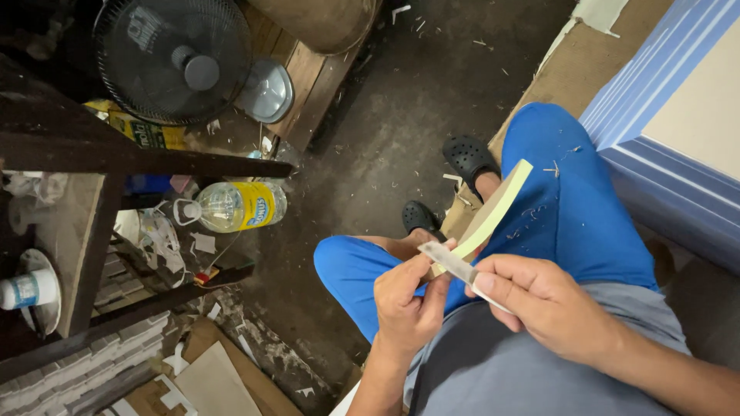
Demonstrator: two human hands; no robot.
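My left hand (406,302) grips the near end of a flat pale yellow-green strip (493,208) that slants up to the right over my lap. My right hand (539,296) holds a thin grey blade (451,262), laid across the strip's near end beside my left thumb. Under both hands are my blue trousers (570,208) and grey shirt. My feet in black clogs (466,158) rest on the dark floor.
A black fan (173,58) stands at the upper left on a wooden pallet. A plastic bottle with a yellow label (231,206) lies on the floor by a dark wooden rack (139,162). A blue-and-cream panel (678,115) leans at right. Shavings litter the floor.
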